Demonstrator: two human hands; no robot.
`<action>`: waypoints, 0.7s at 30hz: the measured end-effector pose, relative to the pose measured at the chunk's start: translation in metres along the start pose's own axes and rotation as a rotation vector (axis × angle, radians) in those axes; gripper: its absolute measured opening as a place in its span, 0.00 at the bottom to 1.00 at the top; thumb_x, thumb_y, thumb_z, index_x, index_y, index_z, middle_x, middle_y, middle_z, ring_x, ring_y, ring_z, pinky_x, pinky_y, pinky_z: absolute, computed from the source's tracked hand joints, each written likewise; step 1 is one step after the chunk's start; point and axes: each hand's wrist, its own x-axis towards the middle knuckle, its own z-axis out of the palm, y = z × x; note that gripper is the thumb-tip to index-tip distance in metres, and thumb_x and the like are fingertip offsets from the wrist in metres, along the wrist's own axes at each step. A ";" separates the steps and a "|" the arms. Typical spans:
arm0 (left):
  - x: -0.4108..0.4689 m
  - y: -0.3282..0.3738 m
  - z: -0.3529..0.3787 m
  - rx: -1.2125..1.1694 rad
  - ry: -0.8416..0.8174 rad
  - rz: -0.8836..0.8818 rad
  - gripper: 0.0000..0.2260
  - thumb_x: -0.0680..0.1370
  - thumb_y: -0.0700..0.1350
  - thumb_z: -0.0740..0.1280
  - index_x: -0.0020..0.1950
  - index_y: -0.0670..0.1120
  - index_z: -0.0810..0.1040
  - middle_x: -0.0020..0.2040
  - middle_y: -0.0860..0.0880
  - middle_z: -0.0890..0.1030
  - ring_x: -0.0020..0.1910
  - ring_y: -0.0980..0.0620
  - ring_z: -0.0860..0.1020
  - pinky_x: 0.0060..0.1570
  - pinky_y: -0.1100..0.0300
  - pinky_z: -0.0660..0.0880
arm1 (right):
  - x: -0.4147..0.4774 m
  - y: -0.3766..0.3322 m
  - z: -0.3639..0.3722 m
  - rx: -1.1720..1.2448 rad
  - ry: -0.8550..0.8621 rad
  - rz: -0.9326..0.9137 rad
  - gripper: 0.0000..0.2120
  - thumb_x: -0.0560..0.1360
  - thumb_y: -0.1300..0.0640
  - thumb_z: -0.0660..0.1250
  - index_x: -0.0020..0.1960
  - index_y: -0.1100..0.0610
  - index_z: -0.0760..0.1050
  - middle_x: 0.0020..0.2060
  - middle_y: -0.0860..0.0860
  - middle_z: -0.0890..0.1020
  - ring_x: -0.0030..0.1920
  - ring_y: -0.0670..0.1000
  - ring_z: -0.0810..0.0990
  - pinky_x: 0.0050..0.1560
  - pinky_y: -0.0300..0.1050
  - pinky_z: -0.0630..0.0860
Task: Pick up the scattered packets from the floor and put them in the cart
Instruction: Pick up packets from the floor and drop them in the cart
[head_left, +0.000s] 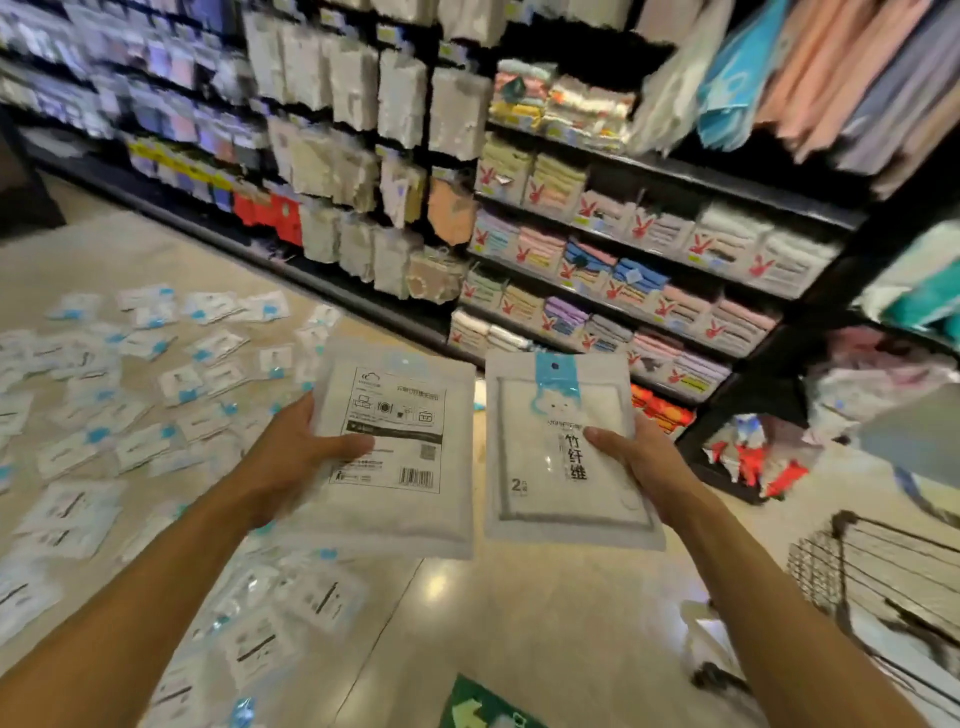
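Underfoot: a green floor sticker (483, 706) at the bottom edge, on the pale floor (519, 597).
Cart: the wire cart (821, 571) stands low on the right, near the right forearm. Only a corner shows and it is blurred, so I cannot tell what lies in it.
Left hand: the left hand (291, 457) grips the left packet (395, 447) by its left edge, thumb laid across the printed face, fingers underneath and out of sight.
Right hand: the right hand (639, 457) holds the right packet (566, 457) by its right edge in the same way, thumb on top.
Where the packets are: both are in the air, side by side and almost touching, above the floor and to the left of the cart.
Which way they point: each lies flat with its face towards the camera. The long axis runs away from the person, hang-hole end farthest. The left one shows its barcode back, the right one its blue-headed front.
Step in hand: carrying the pair to the cart, as I read it. To do it well, swing both rightward over the basket rim, keep them flat, and let go low so they settle inside rather than slide off the wire.
Left to do: many scattered packets (145, 447) cover the floor to the left.
Beyond: shelves (649, 244) of folded towels and hanging packs.
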 end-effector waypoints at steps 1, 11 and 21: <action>0.007 0.006 0.030 0.008 -0.055 0.006 0.19 0.75 0.26 0.69 0.59 0.47 0.79 0.51 0.49 0.88 0.48 0.49 0.87 0.40 0.62 0.82 | -0.018 0.001 -0.031 0.020 0.045 -0.005 0.15 0.79 0.61 0.73 0.64 0.51 0.76 0.52 0.57 0.88 0.50 0.60 0.88 0.46 0.55 0.86; 0.015 0.030 0.388 0.266 -0.501 0.100 0.18 0.73 0.33 0.76 0.61 0.42 0.81 0.50 0.46 0.88 0.48 0.45 0.87 0.44 0.53 0.84 | -0.221 0.072 -0.335 0.160 0.574 -0.056 0.16 0.77 0.64 0.72 0.64 0.59 0.79 0.52 0.59 0.88 0.50 0.60 0.88 0.52 0.60 0.85; -0.042 -0.023 0.711 0.337 -0.798 0.090 0.11 0.74 0.35 0.76 0.55 0.45 0.83 0.47 0.47 0.88 0.44 0.49 0.87 0.43 0.54 0.83 | -0.385 0.149 -0.545 0.231 0.816 0.081 0.14 0.79 0.62 0.72 0.63 0.54 0.76 0.49 0.56 0.89 0.47 0.57 0.89 0.43 0.50 0.85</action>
